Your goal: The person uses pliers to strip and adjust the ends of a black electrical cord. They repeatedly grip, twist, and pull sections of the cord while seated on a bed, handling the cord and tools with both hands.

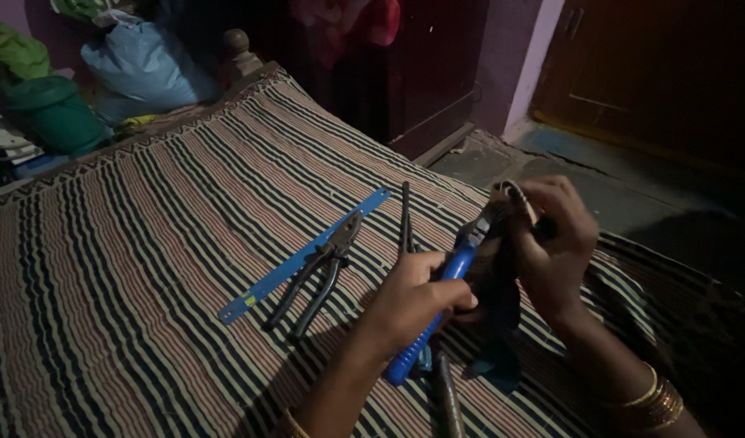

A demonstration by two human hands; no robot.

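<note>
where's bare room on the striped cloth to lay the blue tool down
Free: the striped cloth left of the blue flat strip, and beyond it toward the green bucket. Crowded: the black pliers, the dark rod and both hands.

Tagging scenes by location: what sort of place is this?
Likely a room in a home, dimly lit: a striped bed cover with a wooden bedpost, stuffed bags piled behind, and a wooden door.
</note>
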